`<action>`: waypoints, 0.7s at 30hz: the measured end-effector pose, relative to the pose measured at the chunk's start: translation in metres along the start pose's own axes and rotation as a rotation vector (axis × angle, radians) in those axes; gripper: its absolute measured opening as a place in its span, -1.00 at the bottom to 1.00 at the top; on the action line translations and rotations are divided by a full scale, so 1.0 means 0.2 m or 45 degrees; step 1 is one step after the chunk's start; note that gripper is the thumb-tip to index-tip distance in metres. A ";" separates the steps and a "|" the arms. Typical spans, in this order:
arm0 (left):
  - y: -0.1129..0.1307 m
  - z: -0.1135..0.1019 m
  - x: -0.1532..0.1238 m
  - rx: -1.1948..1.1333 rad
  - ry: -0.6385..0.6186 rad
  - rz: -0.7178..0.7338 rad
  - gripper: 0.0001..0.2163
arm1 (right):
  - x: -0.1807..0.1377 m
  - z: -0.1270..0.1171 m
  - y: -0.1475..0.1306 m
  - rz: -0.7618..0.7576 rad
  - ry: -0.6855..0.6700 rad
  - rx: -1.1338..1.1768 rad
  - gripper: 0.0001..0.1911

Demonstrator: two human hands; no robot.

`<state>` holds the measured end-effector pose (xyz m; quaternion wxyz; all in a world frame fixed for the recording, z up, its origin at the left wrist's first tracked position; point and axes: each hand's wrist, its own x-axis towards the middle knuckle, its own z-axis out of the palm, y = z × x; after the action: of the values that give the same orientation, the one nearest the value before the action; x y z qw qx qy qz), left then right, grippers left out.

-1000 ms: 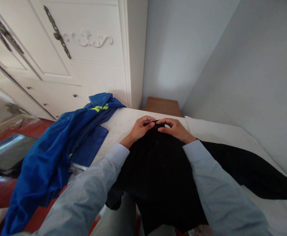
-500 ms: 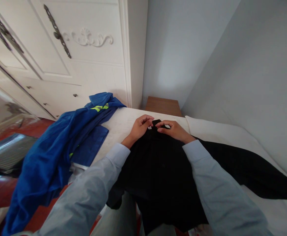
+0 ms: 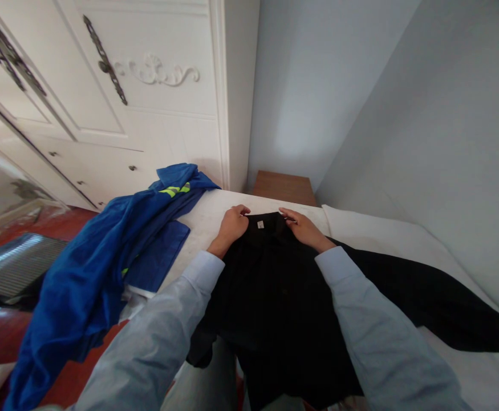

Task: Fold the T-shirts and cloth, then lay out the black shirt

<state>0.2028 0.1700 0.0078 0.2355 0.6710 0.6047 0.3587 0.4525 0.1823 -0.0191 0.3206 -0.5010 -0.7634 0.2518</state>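
A black long-sleeved shirt [image 3: 279, 302] lies over the edge of the white bed, its lower part hanging toward my legs. Its collar is spread out, and a small white label [image 3: 260, 225] shows inside the neck. My left hand [image 3: 234, 224] is closed on the collar's left side, the thumb partly hidden. On the opposite side, my right hand [image 3: 304, 228] pinches the collar between thumb and fingers. One sleeve [image 3: 429, 285] stretches out to the right across the bed.
Blue clothing [image 3: 99, 257] with yellow-green stripes drapes over the bed's left side. A white wardrobe [image 3: 176, 125] stands behind it. Beyond the bed is a brown wooden stand [image 3: 284, 187]. A dark ribbed item [image 3: 18, 265] lies on the red floor at left.
My hands have moved apart, left hand to the left and right hand slightly right. The collar between them has opened out, and its label now shows fully.
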 end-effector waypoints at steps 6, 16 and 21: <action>0.01 -0.02 -0.03 0.147 -0.224 0.352 -0.55 | -0.02 0.02 -0.02 -0.230 -0.043 -0.180 -0.34; 0.03 -0.07 -0.02 0.120 -0.126 0.542 -0.71 | -0.04 -0.04 -0.13 -0.501 -0.041 -0.336 -0.58; 0.02 -0.07 -0.01 -0.050 0.085 0.504 -0.75 | -0.04 -0.07 -0.18 -0.591 0.049 -0.182 -0.65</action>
<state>0.1948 0.1658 0.0186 0.1534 0.7597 0.4614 0.4318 0.4433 0.1632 0.0138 0.3481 -0.3380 -0.8678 0.1073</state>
